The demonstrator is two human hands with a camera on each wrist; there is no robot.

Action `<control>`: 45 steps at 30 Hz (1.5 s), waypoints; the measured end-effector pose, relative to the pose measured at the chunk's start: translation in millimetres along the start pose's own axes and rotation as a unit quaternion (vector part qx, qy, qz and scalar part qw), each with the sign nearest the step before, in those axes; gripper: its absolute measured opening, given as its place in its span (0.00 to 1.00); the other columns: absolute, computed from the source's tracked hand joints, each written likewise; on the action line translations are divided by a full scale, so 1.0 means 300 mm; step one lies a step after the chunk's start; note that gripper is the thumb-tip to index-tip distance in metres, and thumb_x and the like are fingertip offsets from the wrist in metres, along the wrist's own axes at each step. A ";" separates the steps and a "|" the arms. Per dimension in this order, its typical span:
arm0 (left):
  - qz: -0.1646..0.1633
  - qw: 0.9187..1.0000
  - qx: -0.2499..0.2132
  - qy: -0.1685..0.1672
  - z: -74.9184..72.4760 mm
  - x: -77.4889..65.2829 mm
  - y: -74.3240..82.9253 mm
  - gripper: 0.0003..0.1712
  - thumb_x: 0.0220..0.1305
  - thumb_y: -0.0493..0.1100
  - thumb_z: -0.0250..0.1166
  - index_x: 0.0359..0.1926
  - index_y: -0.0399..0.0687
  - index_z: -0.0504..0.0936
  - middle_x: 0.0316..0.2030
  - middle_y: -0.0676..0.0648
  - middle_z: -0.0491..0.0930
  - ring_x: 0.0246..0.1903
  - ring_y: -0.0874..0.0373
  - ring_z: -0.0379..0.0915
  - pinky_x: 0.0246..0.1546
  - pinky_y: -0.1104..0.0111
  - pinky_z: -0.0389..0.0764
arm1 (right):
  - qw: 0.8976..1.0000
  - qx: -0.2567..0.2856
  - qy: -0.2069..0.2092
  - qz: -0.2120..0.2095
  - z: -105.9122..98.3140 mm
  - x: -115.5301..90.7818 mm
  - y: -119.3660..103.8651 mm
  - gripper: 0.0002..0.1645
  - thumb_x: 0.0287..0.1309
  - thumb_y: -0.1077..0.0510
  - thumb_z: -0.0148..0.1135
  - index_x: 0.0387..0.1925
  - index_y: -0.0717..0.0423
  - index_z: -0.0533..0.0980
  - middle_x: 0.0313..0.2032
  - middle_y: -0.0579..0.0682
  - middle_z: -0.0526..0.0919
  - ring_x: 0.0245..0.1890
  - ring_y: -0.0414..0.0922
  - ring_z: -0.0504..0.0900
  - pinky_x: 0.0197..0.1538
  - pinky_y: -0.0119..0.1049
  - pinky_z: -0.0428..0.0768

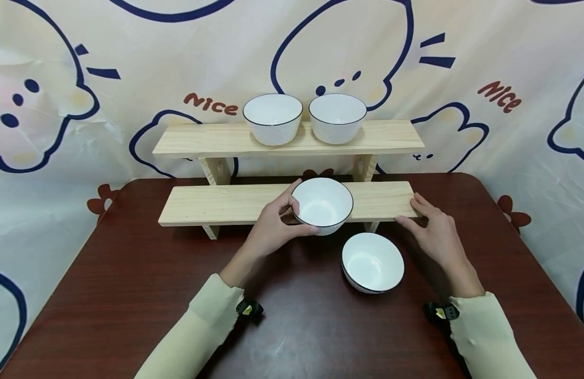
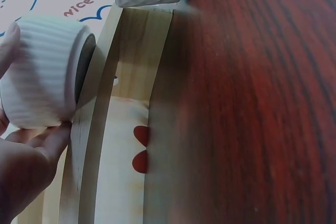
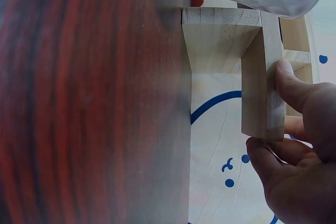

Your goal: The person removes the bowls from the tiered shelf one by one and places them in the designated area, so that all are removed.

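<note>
My left hand (image 1: 274,223) grips a white dark-rimmed bowl (image 1: 324,202) by its left side, thumb at the front and fingers behind. In the left wrist view, that ribbed bowl (image 2: 44,72) has its base right at the lower wooden board. My right hand (image 1: 434,229) holds the right end of the lower shelf board (image 1: 216,202). The right wrist view shows its thumb on the board's front edge and its fingers (image 3: 262,156) around the end. A second white bowl (image 1: 372,262), with a diamond-textured outside, stands on the table between the hands.
Two more white bowls (image 1: 273,118) sit side by side on the upper board (image 1: 201,138) of the two-tier wooden rack. The rack stands at the back of the dark reddish-brown table (image 1: 130,295). A cartoon-printed cloth (image 1: 178,58) hangs behind.
</note>
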State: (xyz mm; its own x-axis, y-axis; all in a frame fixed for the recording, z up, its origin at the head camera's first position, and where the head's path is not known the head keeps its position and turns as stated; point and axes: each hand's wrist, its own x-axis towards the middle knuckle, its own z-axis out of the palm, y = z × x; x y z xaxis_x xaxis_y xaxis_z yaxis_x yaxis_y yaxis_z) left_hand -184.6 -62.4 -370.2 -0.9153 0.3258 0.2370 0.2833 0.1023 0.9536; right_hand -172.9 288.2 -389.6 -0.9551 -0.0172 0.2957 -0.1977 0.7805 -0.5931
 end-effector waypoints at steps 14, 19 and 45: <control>0.031 0.999 0.020 -0.016 -0.023 -0.032 -0.015 0.26 0.48 0.37 0.83 0.33 0.46 0.70 0.77 0.57 0.57 0.72 0.56 0.59 0.63 0.53 0.72 | 1.000 0.005 -0.001 0.000 0.000 -0.001 -0.002 0.41 0.64 0.52 0.70 0.67 0.74 0.66 0.70 0.69 0.64 0.66 0.70 0.67 0.58 0.66 0.71; 0.042 0.999 0.020 -0.020 -0.031 -0.047 -0.016 0.26 0.47 0.36 0.83 0.32 0.47 0.70 0.76 0.58 0.59 0.71 0.57 0.61 0.63 0.52 0.71 | 1.000 0.005 -0.002 0.000 -0.001 0.000 -0.004 0.41 0.64 0.51 0.70 0.67 0.74 0.66 0.70 0.70 0.64 0.66 0.70 0.67 0.58 0.66 0.71; 0.041 0.998 0.009 -0.052 -0.078 -0.160 -0.023 0.28 0.40 0.32 0.85 0.32 0.47 0.71 0.74 0.47 0.64 0.72 0.55 0.60 0.68 0.56 0.63 | 1.000 0.005 0.006 -0.005 0.002 -0.007 -0.003 0.40 0.64 0.52 0.70 0.66 0.75 0.67 0.69 0.70 0.65 0.66 0.70 0.67 0.58 0.65 0.72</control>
State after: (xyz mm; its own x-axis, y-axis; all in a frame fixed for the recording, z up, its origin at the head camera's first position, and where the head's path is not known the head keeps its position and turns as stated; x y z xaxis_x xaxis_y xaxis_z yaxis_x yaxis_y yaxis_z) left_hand -149.2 -100.7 -383.7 -0.8544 0.4288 0.2936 0.3628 0.0875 0.9278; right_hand -170.8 287.3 -390.1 -0.9506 -0.0176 0.3098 -0.2091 0.7740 -0.5976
